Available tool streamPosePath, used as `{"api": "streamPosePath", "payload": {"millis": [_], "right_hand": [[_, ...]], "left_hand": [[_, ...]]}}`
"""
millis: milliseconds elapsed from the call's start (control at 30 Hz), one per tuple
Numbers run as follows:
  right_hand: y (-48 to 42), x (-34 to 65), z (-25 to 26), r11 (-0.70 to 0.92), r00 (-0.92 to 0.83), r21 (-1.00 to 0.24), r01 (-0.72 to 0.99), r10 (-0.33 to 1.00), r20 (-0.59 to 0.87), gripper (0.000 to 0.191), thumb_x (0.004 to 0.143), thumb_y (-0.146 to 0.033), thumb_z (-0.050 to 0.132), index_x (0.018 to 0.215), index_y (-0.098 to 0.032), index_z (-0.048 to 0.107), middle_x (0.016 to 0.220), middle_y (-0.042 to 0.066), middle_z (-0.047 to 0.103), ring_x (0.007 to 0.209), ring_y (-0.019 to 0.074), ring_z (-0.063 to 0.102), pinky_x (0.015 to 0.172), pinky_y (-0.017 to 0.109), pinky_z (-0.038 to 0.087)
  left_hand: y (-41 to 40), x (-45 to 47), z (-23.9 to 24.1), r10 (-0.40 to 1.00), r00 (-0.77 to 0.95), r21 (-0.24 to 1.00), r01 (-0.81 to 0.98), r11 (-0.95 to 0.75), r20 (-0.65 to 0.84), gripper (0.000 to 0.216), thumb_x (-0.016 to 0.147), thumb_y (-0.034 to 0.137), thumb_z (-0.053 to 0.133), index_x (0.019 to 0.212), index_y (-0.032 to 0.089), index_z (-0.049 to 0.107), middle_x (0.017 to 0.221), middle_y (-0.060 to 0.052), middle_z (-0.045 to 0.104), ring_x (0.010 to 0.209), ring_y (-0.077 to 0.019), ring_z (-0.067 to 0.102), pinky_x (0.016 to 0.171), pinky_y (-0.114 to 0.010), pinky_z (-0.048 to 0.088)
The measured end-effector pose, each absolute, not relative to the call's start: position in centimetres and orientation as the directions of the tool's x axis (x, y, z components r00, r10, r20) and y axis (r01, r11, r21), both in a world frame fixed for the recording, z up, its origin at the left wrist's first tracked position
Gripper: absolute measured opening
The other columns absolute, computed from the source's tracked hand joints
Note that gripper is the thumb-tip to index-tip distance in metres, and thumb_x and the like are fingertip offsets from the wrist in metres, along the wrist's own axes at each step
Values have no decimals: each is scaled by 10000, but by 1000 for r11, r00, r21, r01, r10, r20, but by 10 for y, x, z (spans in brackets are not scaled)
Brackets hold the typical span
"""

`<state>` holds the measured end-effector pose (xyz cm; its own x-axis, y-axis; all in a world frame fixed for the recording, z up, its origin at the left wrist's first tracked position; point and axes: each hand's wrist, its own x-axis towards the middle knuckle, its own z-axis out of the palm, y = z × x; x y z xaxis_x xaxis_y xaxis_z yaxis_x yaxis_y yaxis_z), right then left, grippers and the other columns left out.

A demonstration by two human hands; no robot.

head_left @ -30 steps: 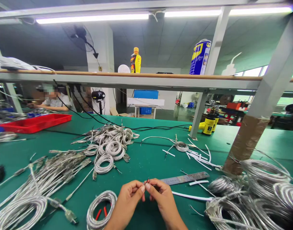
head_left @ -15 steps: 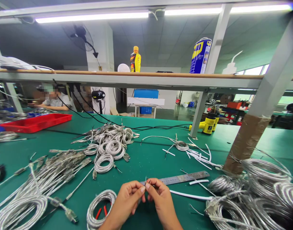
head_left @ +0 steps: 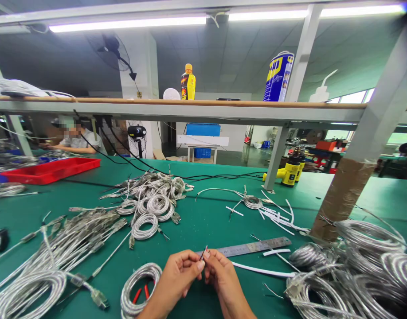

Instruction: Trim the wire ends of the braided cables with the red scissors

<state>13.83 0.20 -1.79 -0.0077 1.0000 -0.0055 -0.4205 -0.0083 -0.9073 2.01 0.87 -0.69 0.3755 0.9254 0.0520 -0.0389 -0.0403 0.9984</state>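
My left hand [head_left: 181,277] and my right hand [head_left: 221,275] meet at the front middle of the bench, thumbs and forefingers pinched together. Between the fingertips, thin wire ends [head_left: 204,251] stick up, dark and light; the rest of them is hidden by the fingers. A steel ruler [head_left: 253,247] lies flat just beyond my hands. Beside my left wrist sits a coiled clear-jacketed silver cable [head_left: 126,290], with red handles [head_left: 142,292] showing inside its ring. A white tube [head_left: 263,270] lies to the right of my right hand.
Silver cables with connectors [head_left: 90,235] are heaped at left, with more coils [head_left: 157,206] behind. Large coils [head_left: 363,266] pile up at right. White tube pieces [head_left: 276,217], a yellow heat gun [head_left: 290,172] and a red tray [head_left: 53,170] lie farther back. A shelf post [head_left: 346,190] stands at right.
The wire ends have tilted to the right, and my right fingertips have shifted slightly right. My left hand stays almost in place.
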Motion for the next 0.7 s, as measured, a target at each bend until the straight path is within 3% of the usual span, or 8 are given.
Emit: {"api": "streamPosePath", "payload": {"millis": [200,333,433,567,700], "right_hand": [[3,141,-12,122,132,-930,-347,988,80,261,590,-365,648,633,-124,557,476,-50,478,415,47,380,423,161,287],[4,142,-15,77,129,-886,-458,992,19,259,619,-367,629,713,-142,542,488,-52,482,421,54,398,437,166,313],[4,140,-18,46,76,-853,-519,997,7,265,653,-409,585,721,-164,511,562,-38,514,420,59,430,432,175,324],[-1,129,-21,-7,-117,-906,-423,992,46,328,606,-442,610,714,-139,548,568,-28,501,392,56,423,407,180,312],[-6,117,-18,71,-132,-920,-385,983,131,340,568,-445,636,699,-139,564,579,-30,482,396,49,385,401,181,298]], "left_hand": [[7,26,-2,952,292,994,28,-103,90,232,691,341,544,615,122,559,469,46,485,335,-20,291,336,-145,202],[2,28,6,965,221,986,53,-159,144,210,686,307,554,598,119,588,470,39,476,441,-61,388,438,-156,297],[0,26,10,981,113,985,55,-163,156,209,695,325,540,639,132,599,498,33,486,483,-84,426,477,-169,338],[1,21,13,973,36,972,31,-231,230,182,674,318,564,640,144,601,668,-5,532,626,-125,490,525,-174,384],[1,19,14,964,25,964,14,-267,266,159,662,300,576,636,146,605,760,-32,535,725,-157,508,540,-176,409]]}}
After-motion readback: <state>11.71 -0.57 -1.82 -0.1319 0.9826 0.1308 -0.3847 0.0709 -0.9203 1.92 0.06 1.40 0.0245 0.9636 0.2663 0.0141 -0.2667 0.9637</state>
